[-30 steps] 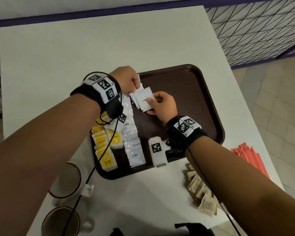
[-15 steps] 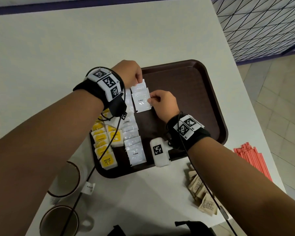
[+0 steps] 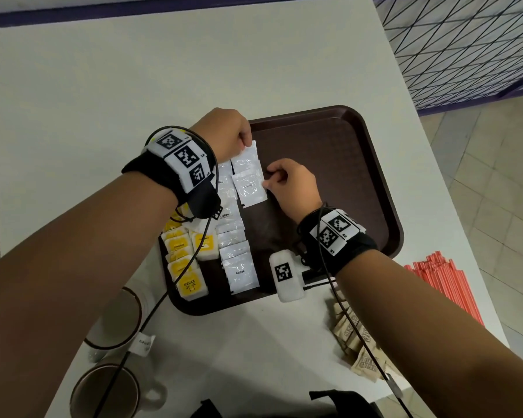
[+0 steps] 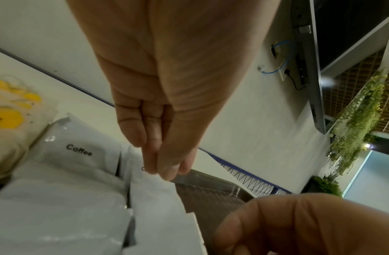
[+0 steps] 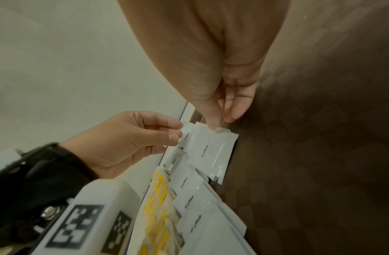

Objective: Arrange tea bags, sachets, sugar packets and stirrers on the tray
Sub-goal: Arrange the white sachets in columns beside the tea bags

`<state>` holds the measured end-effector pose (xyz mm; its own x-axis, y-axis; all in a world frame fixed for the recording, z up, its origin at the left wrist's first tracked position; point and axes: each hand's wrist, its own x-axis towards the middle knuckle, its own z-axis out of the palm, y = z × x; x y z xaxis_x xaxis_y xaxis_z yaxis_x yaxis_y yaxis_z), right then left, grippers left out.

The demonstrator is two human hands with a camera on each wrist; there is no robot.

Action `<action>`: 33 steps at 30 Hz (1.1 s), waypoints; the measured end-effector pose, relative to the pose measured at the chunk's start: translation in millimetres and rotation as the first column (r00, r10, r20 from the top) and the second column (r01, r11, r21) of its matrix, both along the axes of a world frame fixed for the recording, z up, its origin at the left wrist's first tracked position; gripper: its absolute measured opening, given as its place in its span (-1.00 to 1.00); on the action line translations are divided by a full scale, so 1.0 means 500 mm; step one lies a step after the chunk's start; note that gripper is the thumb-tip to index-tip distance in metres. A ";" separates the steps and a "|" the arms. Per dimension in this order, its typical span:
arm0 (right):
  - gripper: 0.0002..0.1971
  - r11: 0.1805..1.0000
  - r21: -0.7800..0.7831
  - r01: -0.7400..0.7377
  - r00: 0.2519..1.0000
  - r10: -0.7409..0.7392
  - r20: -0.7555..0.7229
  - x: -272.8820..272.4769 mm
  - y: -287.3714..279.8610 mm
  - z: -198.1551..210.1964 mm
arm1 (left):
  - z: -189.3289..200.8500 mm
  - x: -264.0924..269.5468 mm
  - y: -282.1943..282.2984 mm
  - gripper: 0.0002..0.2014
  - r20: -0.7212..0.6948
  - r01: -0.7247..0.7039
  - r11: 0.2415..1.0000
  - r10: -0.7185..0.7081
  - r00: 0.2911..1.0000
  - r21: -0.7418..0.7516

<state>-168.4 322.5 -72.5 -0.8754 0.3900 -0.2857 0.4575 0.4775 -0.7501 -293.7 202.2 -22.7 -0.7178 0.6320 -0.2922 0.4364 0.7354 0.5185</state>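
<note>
A brown tray (image 3: 360, 176) lies on the white table. Along its left side run yellow tea bags (image 3: 187, 267) and a column of white coffee sachets (image 3: 236, 254). At the far end of that column my left hand (image 3: 246, 143) pinches the top edge of one coffee sachet (image 3: 248, 156), as the left wrist view confirms for the left hand (image 4: 165, 167). My right hand (image 3: 267, 181) pinches the right edge of the sachet below it (image 3: 249, 188); in the right wrist view the right hand (image 5: 219, 124) pinches that sachet (image 5: 211, 151) at its corner.
Brown sugar packets (image 3: 357, 336) lie in a heap on the table near the tray's front right corner. Red stirrers (image 3: 444, 285) lie at the table's right edge. Two cups (image 3: 115, 321) (image 3: 106, 390) stand at the front left. The tray's right half is bare.
A second ago both hands held a fanned bunch of sachets. The sachets have since come down flat, one above the other, beside the column's far end.
</note>
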 end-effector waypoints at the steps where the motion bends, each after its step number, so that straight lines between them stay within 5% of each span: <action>1: -0.72 1.000 -0.008 -0.008 1.000 0.008 0.003 0.004 -0.002 0.000 | -0.001 0.005 -0.003 -0.73 0.001 -0.003 1.000 0.003 1.000 0.002; 6: -0.58 0.991 0.079 -0.106 0.994 0.107 -0.011 0.022 -0.026 -0.004 | -0.017 0.020 -0.016 -0.76 0.038 0.008 1.000 -0.007 0.999 -0.027; 22: -0.64 0.965 0.188 -0.180 0.971 0.145 0.188 0.010 -0.028 0.002 | -0.029 0.033 0.016 -0.91 -0.197 0.186 0.906 -0.276 0.941 -0.381; 33: -0.66 0.963 0.198 -0.180 0.971 0.141 0.195 0.032 -0.018 0.004 | -0.031 0.030 0.019 -0.91 -0.219 0.210 0.870 -0.334 0.917 -0.446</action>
